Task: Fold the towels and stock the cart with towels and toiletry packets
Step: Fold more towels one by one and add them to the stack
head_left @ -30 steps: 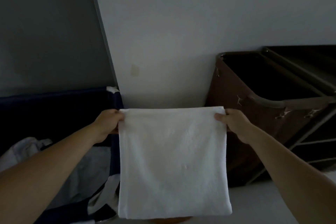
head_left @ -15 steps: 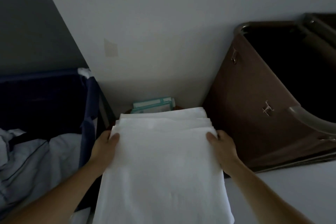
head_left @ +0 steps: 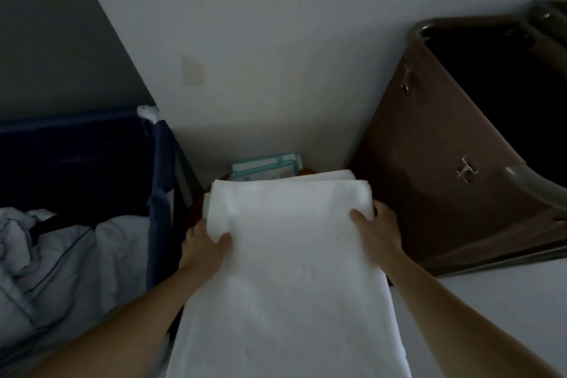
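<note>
My left hand (head_left: 204, 247) and right hand (head_left: 379, 228) pinch the white towel (head_left: 285, 279) at its sides; its long axis runs away from me, over stacked towels (head_left: 337, 175), wall (head_left: 291, 55) ahead

I count two bare hands of mine, left hand (head_left: 205, 247) and right hand (head_left: 379, 228); one brown fabric hamper (head_left: 454, 169) at right; one navy laundry bin (head_left: 92, 144) at left.

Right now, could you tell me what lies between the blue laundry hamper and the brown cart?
In the head view, the white towel lies between them, gripped by the left hand and right hand, with teal toiletry packets behind it.
</note>
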The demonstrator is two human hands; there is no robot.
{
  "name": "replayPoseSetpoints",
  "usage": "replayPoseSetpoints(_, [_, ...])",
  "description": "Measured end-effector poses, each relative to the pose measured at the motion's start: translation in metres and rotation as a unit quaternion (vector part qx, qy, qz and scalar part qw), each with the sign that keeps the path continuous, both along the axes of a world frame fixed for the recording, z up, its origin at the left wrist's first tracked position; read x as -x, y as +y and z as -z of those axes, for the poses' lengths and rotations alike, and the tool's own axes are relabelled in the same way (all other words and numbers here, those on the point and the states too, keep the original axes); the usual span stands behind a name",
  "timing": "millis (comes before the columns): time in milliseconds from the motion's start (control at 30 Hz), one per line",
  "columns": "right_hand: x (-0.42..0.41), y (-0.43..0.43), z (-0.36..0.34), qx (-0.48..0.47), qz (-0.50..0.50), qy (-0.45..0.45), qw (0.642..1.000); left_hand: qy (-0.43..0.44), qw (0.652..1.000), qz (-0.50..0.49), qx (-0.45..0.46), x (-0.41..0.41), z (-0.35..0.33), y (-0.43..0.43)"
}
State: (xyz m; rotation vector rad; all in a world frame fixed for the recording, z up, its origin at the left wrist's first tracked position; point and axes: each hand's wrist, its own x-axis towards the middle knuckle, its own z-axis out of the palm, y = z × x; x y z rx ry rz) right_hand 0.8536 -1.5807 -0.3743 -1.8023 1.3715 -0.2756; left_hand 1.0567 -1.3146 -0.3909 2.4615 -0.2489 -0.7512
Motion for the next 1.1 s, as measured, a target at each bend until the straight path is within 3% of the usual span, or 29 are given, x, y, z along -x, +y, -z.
replayPoseSetpoints(233, [0.061,0.072,-0.008,0.047,-0.041,0.149,0.987,0.033,0.999,-0.029,0.001,0.067,0.004,0.05])
replayPoseSetpoints(400, [0.109,0.128,-0.011,0.068,-0.021,0.206,0.976,0.04,0.999,-0.008,0.0,0.106,0.003,0.086])
replayPoseSetpoints(667, [0.137,0.143,-0.019,-0.063,0.044,0.173,0.982,0.111,0.994,0.011,-0.01,0.115,-0.018,0.108])
replayPoseSetpoints(833, [0.128,0.123,-0.034,-0.163,0.033,0.126,0.978,0.091,0.996,-0.012,0.003,0.096,-0.039,0.098])
replayPoseSetpoints(1000, [0.122,0.107,-0.03,-0.251,0.059,0.074,0.963,0.287,0.951,-0.093,0.068,0.084,-0.032,0.106])
replayPoseSetpoints(1100, [0.113,0.102,-0.029,-0.222,0.044,0.07,0.972,0.288,0.949,-0.1,0.081,0.085,-0.035,0.101])
